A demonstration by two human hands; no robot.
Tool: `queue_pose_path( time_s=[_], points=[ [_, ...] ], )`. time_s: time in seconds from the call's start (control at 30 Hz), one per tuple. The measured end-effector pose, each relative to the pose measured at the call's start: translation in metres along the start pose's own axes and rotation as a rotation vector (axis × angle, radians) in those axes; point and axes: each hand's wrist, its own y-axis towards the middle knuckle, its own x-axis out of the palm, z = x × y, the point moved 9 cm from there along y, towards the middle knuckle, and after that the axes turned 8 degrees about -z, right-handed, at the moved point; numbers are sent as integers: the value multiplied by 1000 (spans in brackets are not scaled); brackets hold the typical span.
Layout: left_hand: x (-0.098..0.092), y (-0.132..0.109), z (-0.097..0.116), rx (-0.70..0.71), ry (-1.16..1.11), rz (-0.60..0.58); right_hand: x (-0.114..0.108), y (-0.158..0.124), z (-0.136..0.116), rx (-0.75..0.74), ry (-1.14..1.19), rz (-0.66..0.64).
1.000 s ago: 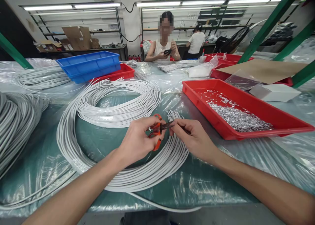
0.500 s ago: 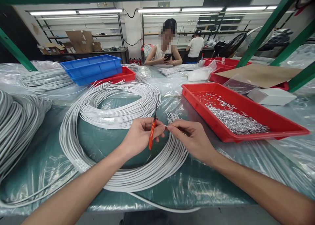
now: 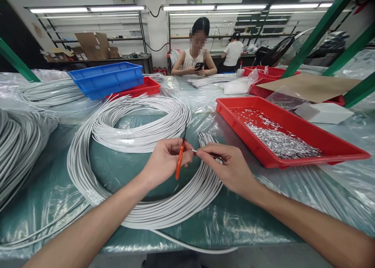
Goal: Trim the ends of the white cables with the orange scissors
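My left hand [image 3: 164, 158] is closed around an orange-handled tool [image 3: 179, 165], probably small pliers, whose dark narrow tip points up. Its thumb and forefinger meet at a small pale piece [image 3: 194, 151], too small to name. From the other side, my right hand [image 3: 230, 164] pinches the end of a white cable, mostly hidden by the fingers. Both sets of fingertips nearly touch. Below them lies a large coil of white cables [image 3: 172, 216], its bunched ends [image 3: 206, 139] just behind my right hand.
A red tray [image 3: 293, 121] of small shiny metal pieces stands right. Another cable coil [image 3: 140, 137] lies behind my left hand, and a thick bundle [image 3: 20, 150] at far left. Blue trays [image 3: 108, 80] sit at the back left. Across the table a person [image 3: 195, 57] holds a phone.
The fingertips have drawn slightly apart, and more of the small pale piece shows between them. Both hands keep their hold. The whole view has shifted slightly.
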Motion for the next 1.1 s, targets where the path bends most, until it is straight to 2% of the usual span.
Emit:
queue_pose_path(
  time_s=[0.47,0.67,0.83,1.1],
  points=[
    [1,1,-2,-10,17,-15,1,-1,-3,-55,-40,4],
    [2,1,0,71,60,-28,0,-2,1,-6,33,35],
    [2,0,3,118,101,-29,1,0,2,-8,31,0],
    [1,-2,4,140,233,-16,4,4,7,49,168,-61]
  ],
)
